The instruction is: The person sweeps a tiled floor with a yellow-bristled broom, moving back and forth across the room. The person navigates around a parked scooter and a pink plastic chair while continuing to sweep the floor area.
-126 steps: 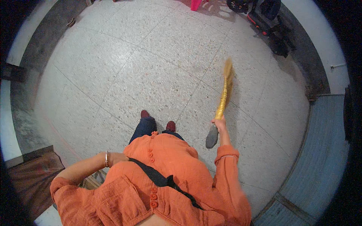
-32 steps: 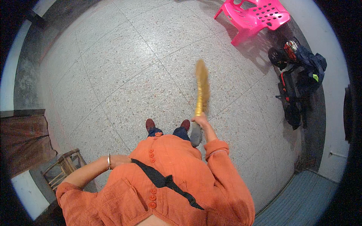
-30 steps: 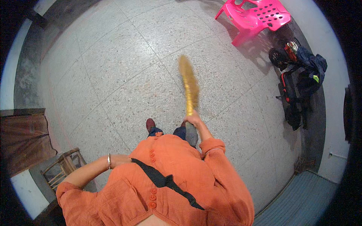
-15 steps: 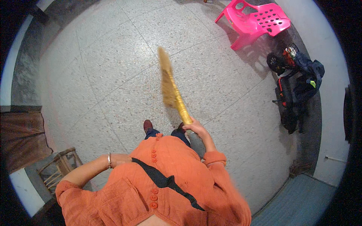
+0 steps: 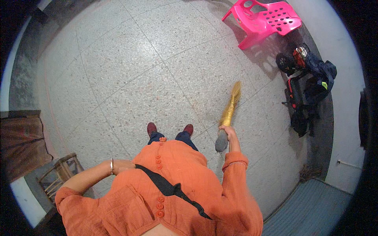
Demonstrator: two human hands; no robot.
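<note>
My right hand (image 5: 232,136), out to the right of my body, is wrapped round the grip of a soft grass broom (image 5: 228,115). Its yellow-bound neck and straw bristles point away and a little to the right, while the grey handle end sticks out toward me below the hand. Against the left side of my waist lies my left hand (image 5: 125,165), a bangle on its wrist. Its fingers are hidden at the end of a black strap (image 5: 157,181) that crosses my orange shirt (image 5: 177,161).
Speckled floor tiles (image 5: 130,78) spread out ahead. A pink plastic chair (image 5: 271,19) stands far right, with a dark, wheeled ride-on toy (image 5: 295,94) and dark cloth (image 5: 321,72) by the wall. A wooden stool (image 5: 59,173) is at left, a blue ribbed surface (image 5: 311,208) lower right.
My right hand has swung the broom to the right, away from in front of my feet. The bristles now point up and right. My left hand has stayed at my waist.
</note>
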